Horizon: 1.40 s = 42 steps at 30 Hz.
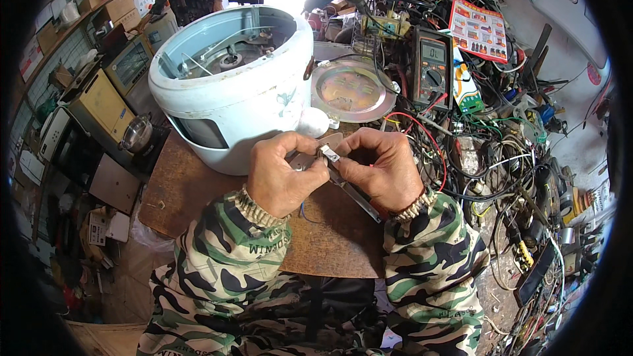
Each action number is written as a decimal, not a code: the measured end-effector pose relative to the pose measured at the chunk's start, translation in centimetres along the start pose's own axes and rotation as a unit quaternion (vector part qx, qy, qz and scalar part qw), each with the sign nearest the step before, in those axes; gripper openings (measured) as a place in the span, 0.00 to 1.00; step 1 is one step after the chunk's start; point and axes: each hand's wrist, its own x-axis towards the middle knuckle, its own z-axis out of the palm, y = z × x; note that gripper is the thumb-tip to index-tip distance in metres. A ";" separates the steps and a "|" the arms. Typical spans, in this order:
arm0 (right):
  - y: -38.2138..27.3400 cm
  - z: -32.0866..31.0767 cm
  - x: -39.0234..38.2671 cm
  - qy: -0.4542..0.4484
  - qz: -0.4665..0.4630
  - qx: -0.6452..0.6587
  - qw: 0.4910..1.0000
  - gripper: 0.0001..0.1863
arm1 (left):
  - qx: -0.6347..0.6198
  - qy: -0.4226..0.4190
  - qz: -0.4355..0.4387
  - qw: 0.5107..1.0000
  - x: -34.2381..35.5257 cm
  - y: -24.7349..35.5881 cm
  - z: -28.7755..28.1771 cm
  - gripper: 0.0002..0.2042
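My left hand [282,175] and my right hand [388,170] meet over the wooden table, both closed in a pinch. Between the fingertips is a small white and silvery metal part [330,153]; its exact kind is too small to make out. Below the fingers, a narrow metal strip [360,202] slants toward the right wrist, partly covered by the hands. A light-blue rice cooker body [254,109] stands just beyond my left hand, with a bracket and wires showing inside its open top. Behind the hands lies a round metal plate [320,95].
On the right, a multimeter [432,66] sits among tangled cables [475,184] and tools. A red printed sheet [478,28] lies behind it. The worn wooden table [198,191] ends close to my lap. Shelves with boxes [119,10] line the left; people are at the back.
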 end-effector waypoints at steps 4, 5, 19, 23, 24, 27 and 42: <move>-1.0 -0.1 0.0 -0.013 -0.011 -0.053 0.998 0.05 | 0.014 -0.015 -0.003 1.000 -0.1 0.2 -0.3 0.12; -1.1 0.0 0.0 -0.016 -0.013 -0.064 0.998 0.05 | 0.015 -0.014 0.000 1.000 -0.1 0.2 -0.3 0.12; -0.7 -0.1 0.0 -0.019 -0.028 -0.092 0.995 0.06 | 0.011 -0.020 0.012 1.000 0.1 -0.1 -0.3 0.12; -0.4 0.0 0.0 -0.019 -0.043 -0.114 0.992 0.07 | -0.003 0.010 0.036 0.999 0.3 -0.8 -0.1 0.10; -0.6 0.0 0.0 -0.013 -0.048 -0.115 0.992 0.07 | -0.004 0.009 0.028 1.000 0.2 -0.6 -0.1 0.10; -0.7 -0.1 -0.1 -0.014 -0.020 -0.113 0.993 0.06 | -0.009 0.006 0.017 1.000 0.2 -0.3 0.0 0.10; 1.3 -1.2 0.2 -0.129 0.004 0.088 0.988 0.07 | -0.080 -0.066 -0.036 0.994 0.4 -0.6 -0.8 0.11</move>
